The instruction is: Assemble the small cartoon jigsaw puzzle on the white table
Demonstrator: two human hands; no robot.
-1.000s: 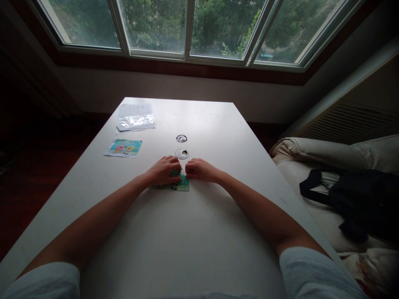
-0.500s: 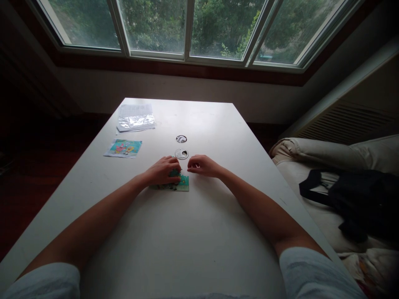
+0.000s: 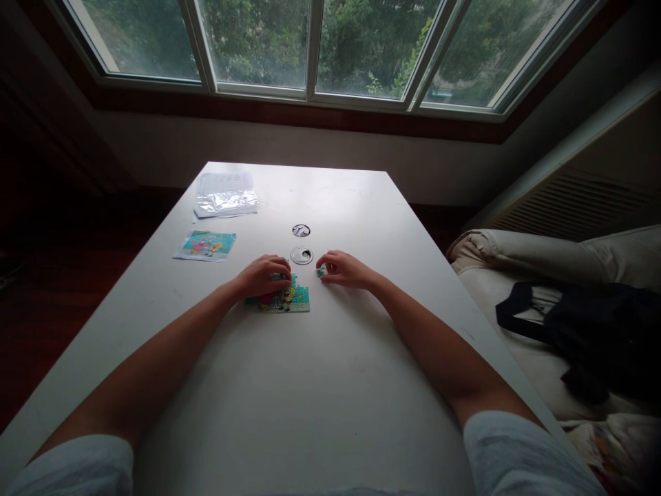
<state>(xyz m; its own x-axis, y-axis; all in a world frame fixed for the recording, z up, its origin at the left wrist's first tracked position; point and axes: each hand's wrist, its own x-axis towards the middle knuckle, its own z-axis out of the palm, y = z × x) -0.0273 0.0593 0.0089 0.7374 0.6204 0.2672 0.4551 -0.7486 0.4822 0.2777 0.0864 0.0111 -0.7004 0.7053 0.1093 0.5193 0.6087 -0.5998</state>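
A partly assembled jigsaw puzzle (image 3: 297,301) lies on the white table, showing a green cartoon scene with a yellow figure. Over its upper left part my left hand (image 3: 262,277) is closed, fingers curled and thumb against the puzzle; its palm hides some of the pieces. To the right of the puzzle, my right hand (image 3: 347,269) pinches a small green jigsaw piece (image 3: 321,270) between thumb and fingers, just above the tabletop. That piece is apart from the puzzle.
Left of the puzzle lies a picture sheet (image 3: 209,245) with a similar cartoon. Behind it are papers in a clear plastic sleeve (image 3: 226,196). Two round inserts (image 3: 301,255) are set in the table (image 3: 310,399). At right, a dark bag (image 3: 604,337) rests on a pale sofa (image 3: 521,251).
My right hand has shifted slightly right and up, and a green piece now shows in its fingers. The puzzle and my left hand have moved a little up and left, uncovering more of the picture.
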